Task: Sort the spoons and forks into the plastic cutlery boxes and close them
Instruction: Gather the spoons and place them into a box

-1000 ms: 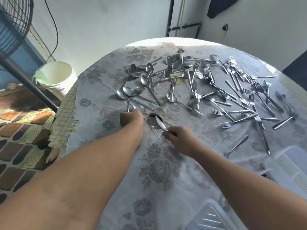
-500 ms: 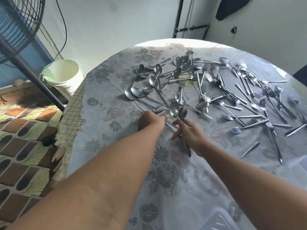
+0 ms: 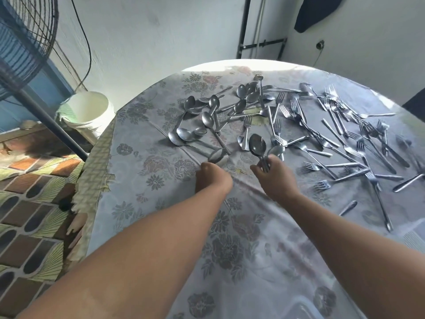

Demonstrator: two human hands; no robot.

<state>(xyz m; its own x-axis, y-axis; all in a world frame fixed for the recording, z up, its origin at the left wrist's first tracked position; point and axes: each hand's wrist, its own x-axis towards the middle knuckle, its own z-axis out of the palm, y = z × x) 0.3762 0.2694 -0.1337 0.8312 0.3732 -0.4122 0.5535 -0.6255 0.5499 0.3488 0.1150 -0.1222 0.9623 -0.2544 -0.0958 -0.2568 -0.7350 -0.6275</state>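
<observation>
Two hands are seen from the head view, reaching over a counter draped in a flowered cloth. The right hand is curled round the handles of a couple of spoons, whose bowls stand up above the fingers. The left hand is pressed knuckles-up on the cloth just short of a loose spoon; whether anything is pinched under it cannot be told, since the fingertips are hidden.

More spoons are heaped at the far left of the spread, and forks are scattered across the right side, some mixed among the spoons near the middle. Only a corner of a box is caught at the right edge, and part of another clear box at the bottom edge; neither is seen to hold cutlery.

Gathering of spoons is judged to be the step in hand, with sorting barely begun. Next, the loose spoon near the left hand would need to be lifted and added to the bundle, handles aligned, before the lot is carried back to a box.
</observation>
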